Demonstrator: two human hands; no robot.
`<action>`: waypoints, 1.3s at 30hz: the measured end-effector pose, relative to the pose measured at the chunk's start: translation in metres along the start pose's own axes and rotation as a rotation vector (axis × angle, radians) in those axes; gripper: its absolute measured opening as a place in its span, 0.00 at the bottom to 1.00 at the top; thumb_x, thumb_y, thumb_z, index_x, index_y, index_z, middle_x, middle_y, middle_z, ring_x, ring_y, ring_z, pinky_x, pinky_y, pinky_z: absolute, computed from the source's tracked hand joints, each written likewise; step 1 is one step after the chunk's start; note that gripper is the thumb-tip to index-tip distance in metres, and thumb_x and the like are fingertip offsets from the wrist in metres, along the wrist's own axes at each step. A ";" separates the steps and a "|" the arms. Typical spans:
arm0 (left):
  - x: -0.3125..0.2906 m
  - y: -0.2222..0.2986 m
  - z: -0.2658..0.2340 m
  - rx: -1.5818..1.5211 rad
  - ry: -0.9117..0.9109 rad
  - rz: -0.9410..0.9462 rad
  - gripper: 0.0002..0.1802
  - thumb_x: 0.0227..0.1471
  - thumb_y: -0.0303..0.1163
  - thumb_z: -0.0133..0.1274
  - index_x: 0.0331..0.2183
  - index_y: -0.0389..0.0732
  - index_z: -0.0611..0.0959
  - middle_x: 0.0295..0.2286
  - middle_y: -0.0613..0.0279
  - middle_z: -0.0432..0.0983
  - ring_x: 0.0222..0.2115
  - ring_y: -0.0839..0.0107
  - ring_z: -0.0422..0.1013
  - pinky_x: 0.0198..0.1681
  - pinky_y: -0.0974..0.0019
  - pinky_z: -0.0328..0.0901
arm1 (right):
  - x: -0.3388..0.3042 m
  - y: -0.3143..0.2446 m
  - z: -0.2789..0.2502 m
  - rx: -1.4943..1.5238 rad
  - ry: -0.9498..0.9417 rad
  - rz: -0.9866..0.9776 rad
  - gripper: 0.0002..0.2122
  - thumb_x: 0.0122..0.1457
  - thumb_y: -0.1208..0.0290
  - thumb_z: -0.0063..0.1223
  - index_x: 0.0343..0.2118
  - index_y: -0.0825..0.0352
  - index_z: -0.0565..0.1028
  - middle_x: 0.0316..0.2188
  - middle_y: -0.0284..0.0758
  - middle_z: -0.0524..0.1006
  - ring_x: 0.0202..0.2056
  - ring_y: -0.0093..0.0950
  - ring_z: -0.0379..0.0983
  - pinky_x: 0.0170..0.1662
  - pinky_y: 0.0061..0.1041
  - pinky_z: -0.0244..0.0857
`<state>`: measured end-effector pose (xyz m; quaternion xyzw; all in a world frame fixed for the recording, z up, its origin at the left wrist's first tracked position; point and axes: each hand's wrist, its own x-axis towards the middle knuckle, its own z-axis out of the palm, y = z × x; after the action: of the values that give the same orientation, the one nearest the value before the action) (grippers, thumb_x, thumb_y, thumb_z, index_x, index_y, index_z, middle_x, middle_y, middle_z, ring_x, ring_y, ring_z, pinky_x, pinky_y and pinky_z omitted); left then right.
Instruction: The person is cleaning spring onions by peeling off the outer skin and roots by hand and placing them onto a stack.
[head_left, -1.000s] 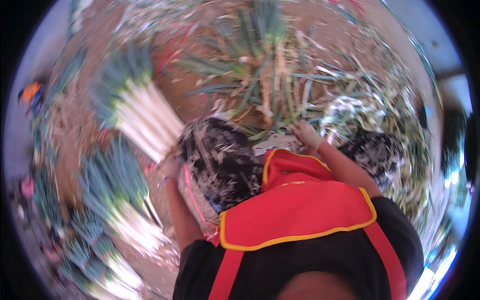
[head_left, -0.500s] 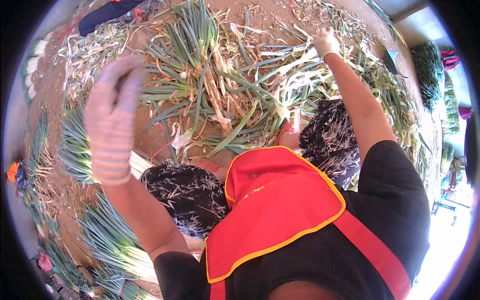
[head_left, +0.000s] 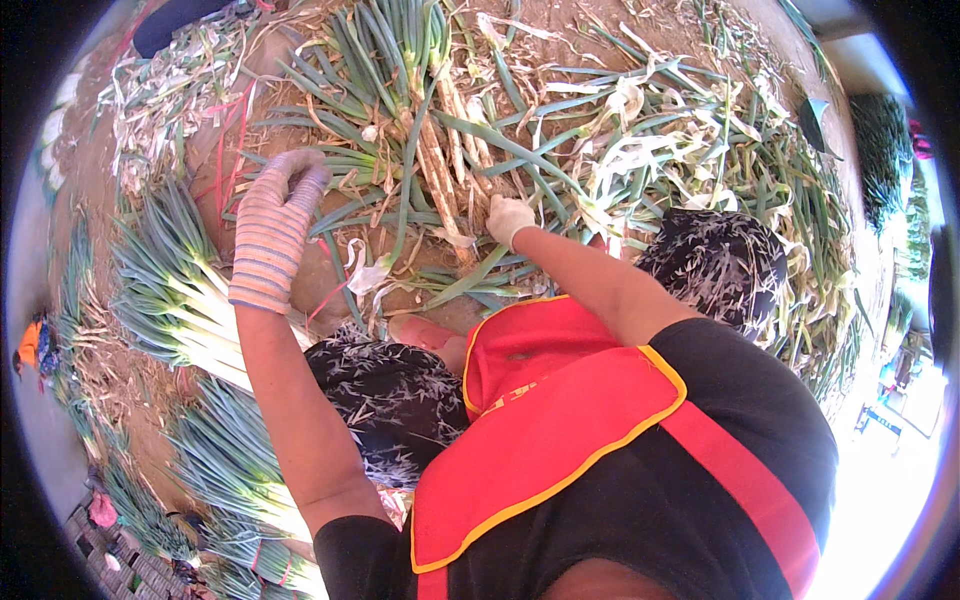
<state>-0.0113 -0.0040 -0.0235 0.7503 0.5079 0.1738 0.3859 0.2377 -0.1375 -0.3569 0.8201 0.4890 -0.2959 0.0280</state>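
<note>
Two gloved hands are working over one brown earthen floor (head_left: 308, 270), and the person's left hand (head_left: 270, 235), wearing a pale knitted glove with orange and blue stripes, is hovering nearer the floor's left edge. Its fingers are bending loosely, leaving a small gap between them and the thumb, and I am seeing nothing held there. The right hand (head_left: 508, 220), wearing a plain off-white glove, is reaching in beside the dry brown stalks of one heap of long green-leaved onions (head_left: 405, 85), which is lying midway between the floor's left and right edges; its fingers are curling, but I cannot tell whether they are gripping a stalk. Toward the left edge, at least three bunches of white-stemmed green onions (head_left: 190, 300) are lying in a row. Toward the right edge, pale stripped leaves (head_left: 640, 155), too many to count, are spreading. One red cloth apron with yellow trim (head_left: 540, 450) is covering the person's front.
</note>
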 end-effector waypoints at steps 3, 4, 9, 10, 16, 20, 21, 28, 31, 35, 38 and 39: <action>0.006 -0.006 0.000 0.017 0.024 0.074 0.15 0.54 0.34 0.56 0.42 0.36 0.80 0.35 0.59 0.78 0.36 0.71 0.71 0.44 0.68 0.65 | 0.003 -0.004 -0.002 0.019 0.009 0.034 0.12 0.53 0.67 0.49 0.38 0.68 0.74 0.39 0.47 0.78 0.43 0.43 0.76 0.47 0.39 0.68; 0.008 -0.009 0.002 0.016 0.035 0.105 0.15 0.53 0.34 0.56 0.41 0.36 0.81 0.34 0.58 0.78 0.34 0.71 0.72 0.42 0.68 0.66 | 0.009 -0.002 -0.003 0.028 -0.031 0.043 0.12 0.52 0.67 0.51 0.38 0.68 0.74 0.39 0.47 0.78 0.43 0.43 0.75 0.48 0.39 0.67; 0.009 -0.017 0.000 -0.044 0.038 0.063 0.14 0.54 0.34 0.56 0.41 0.37 0.81 0.34 0.58 0.78 0.35 0.72 0.72 0.42 0.68 0.66 | 0.025 0.014 -0.003 -0.071 -0.025 -0.157 0.11 0.56 0.70 0.45 0.38 0.65 0.77 0.41 0.46 0.78 0.46 0.42 0.74 0.49 0.35 0.68; 0.008 -0.017 -0.001 -0.055 0.043 0.060 0.14 0.54 0.34 0.56 0.41 0.37 0.81 0.34 0.58 0.78 0.35 0.72 0.72 0.42 0.68 0.66 | 0.026 0.017 -0.008 -0.296 -0.038 -0.343 0.10 0.56 0.70 0.47 0.36 0.65 0.78 0.39 0.46 0.78 0.44 0.43 0.74 0.48 0.34 0.68; 0.002 -0.028 -0.007 -0.067 0.051 0.038 0.14 0.54 0.34 0.56 0.41 0.38 0.81 0.32 0.60 0.78 0.33 0.73 0.71 0.41 0.69 0.66 | -0.001 0.027 -0.084 0.626 -0.045 -0.397 0.10 0.56 0.70 0.54 0.38 0.70 0.76 0.26 0.34 0.75 0.27 0.26 0.73 0.31 0.26 0.66; -0.005 -0.021 -0.014 -0.074 0.064 0.005 0.16 0.53 0.38 0.55 0.40 0.38 0.81 0.31 0.58 0.79 0.33 0.71 0.72 0.41 0.68 0.66 | -0.076 -0.004 -0.166 1.201 -0.110 -0.402 0.09 0.56 0.74 0.54 0.39 0.69 0.76 0.24 0.29 0.74 0.22 0.21 0.70 0.24 0.19 0.64; -0.003 -0.024 -0.014 -0.056 0.059 0.021 0.16 0.53 0.38 0.55 0.40 0.38 0.81 0.32 0.57 0.79 0.34 0.69 0.72 0.42 0.67 0.66 | -0.083 0.001 -0.164 1.247 -0.168 -0.428 0.10 0.56 0.73 0.54 0.40 0.69 0.77 0.27 0.31 0.75 0.25 0.22 0.72 0.27 0.21 0.66; 0.004 -0.033 -0.014 0.005 0.022 0.018 0.18 0.55 0.41 0.53 0.43 0.40 0.81 0.33 0.60 0.78 0.33 0.72 0.72 0.39 0.68 0.66 | -0.200 -0.010 -0.216 1.137 -0.342 -0.435 0.14 0.60 0.72 0.47 0.45 0.76 0.74 0.36 0.46 0.79 0.39 0.28 0.77 0.43 0.23 0.71; 0.006 -0.042 -0.006 -0.173 -0.036 0.014 0.20 0.53 0.44 0.54 0.42 0.40 0.82 0.34 0.53 0.79 0.36 0.62 0.74 0.44 0.63 0.66 | -0.279 -0.024 -0.275 1.494 -0.359 -0.241 0.20 0.58 0.64 0.48 0.46 0.77 0.69 0.34 0.43 0.77 0.32 0.28 0.76 0.33 0.23 0.71; 0.014 -0.038 0.002 0.010 -0.173 -0.020 0.20 0.53 0.44 0.54 0.43 0.41 0.82 0.38 0.55 0.78 0.40 0.64 0.73 0.45 0.63 0.66 | -0.355 -0.019 -0.331 1.367 -0.445 -0.343 0.18 0.46 0.65 0.54 0.36 0.73 0.69 0.24 0.37 0.72 0.22 0.26 0.70 0.24 0.23 0.66; 0.003 -0.027 0.012 -0.672 -0.283 -0.073 0.25 0.54 0.47 0.54 0.48 0.40 0.78 0.43 0.60 0.76 0.43 0.66 0.71 0.47 0.63 0.66 | -0.362 -0.009 -0.324 1.372 -0.540 -0.369 0.17 0.42 0.72 0.54 0.37 0.73 0.68 0.21 0.35 0.70 0.20 0.24 0.66 0.22 0.21 0.60; 0.001 -0.026 0.011 -0.824 -0.307 -0.056 0.26 0.55 0.47 0.54 0.49 0.39 0.76 0.44 0.61 0.75 0.44 0.67 0.71 0.47 0.63 0.66 | -0.361 -0.009 -0.319 1.367 -0.554 -0.356 0.17 0.43 0.74 0.54 0.37 0.73 0.68 0.21 0.34 0.70 0.20 0.24 0.66 0.23 0.20 0.60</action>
<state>-0.0197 -0.0026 -0.0501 0.5370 0.3529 0.2377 0.7284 0.2509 -0.3093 0.0927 0.4594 0.2968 -0.7283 -0.4129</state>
